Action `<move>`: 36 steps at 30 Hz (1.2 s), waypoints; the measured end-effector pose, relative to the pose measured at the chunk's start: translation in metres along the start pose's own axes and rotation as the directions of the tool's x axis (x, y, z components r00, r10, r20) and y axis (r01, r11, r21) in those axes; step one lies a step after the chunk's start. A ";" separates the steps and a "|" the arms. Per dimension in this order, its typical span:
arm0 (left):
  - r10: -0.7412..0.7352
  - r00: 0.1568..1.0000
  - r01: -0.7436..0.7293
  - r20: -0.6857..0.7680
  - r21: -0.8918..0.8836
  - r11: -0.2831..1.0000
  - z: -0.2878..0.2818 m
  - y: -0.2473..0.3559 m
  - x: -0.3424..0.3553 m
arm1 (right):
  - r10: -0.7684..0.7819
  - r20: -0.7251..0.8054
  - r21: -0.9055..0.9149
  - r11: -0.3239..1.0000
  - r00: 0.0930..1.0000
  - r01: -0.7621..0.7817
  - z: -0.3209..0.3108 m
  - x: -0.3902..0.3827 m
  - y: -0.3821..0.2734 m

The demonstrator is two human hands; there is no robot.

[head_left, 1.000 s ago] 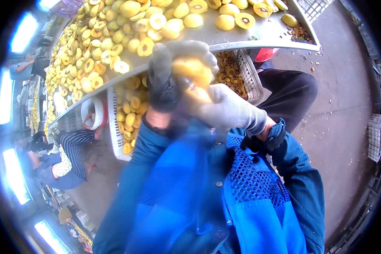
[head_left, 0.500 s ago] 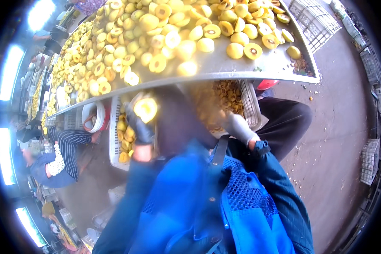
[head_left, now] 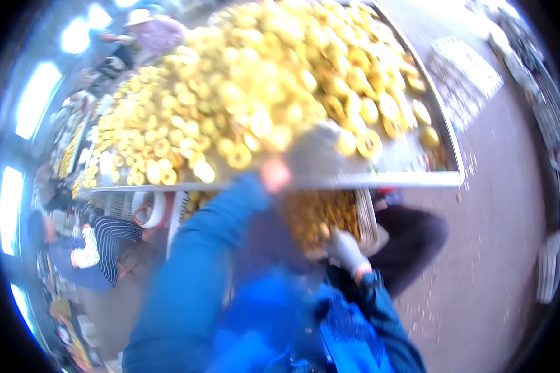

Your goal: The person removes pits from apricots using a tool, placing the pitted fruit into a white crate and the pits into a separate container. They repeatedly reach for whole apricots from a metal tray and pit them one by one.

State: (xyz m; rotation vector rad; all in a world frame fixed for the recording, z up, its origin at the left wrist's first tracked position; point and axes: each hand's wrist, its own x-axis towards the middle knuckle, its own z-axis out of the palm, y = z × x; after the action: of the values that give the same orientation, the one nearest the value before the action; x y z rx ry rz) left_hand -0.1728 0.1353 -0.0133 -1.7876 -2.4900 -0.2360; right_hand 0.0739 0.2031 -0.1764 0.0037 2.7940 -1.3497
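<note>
My left hand [head_left: 314,149], in a dark grey glove, stretches over the metal-rimmed table [head_left: 389,179] to the near edge of a heap of halved yellow fruit [head_left: 369,144], which looks like peaches. Motion smears its fingers, so their grip cannot be made out. Lower down, my right hand [head_left: 347,248], in a light grey glove, is closed above a white crate [head_left: 367,214] of small brownish-yellow fruit pieces [head_left: 336,211]. A small tan tip shows at its fingers; whether it is a bare fingertip or a held thing is unclear.
A second crate [head_left: 175,214] with yellow fruit stands partly behind my left arm, beside a white bucket [head_left: 150,210]. To the left sits a person in striped trousers [head_left: 109,239]; another person [head_left: 158,34] is at the table's far side. White crates [head_left: 463,78] lie on the floor at right.
My left hand has risen from beside the left crate to the fruit on the table; the fruit half it held no longer shows. My right hand stays near the crate. The view has tilted up.
</note>
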 end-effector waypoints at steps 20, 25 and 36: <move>-0.508 0.826 -0.074 -0.245 -0.940 0.332 -0.069 0.056 -0.083 | 0.009 -0.259 0.393 0.915 0.966 0.097 -0.084 0.015 -0.095; -0.651 0.702 -0.099 -0.291 -0.944 0.315 -0.064 0.086 -0.120 | -0.217 -0.363 0.215 0.927 0.906 0.308 -0.098 0.027 -0.153; -0.481 0.644 0.005 -0.595 -0.625 0.781 -0.084 0.108 -0.145 | -0.424 -0.259 -0.461 0.844 0.868 0.275 -0.112 0.015 -0.228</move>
State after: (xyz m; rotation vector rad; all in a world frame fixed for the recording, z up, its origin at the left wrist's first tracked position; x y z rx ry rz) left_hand -0.0271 0.0201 0.0580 -1.0316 -2.1047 -1.5481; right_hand 0.0508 0.1489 0.0716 -0.3390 3.4763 -0.8297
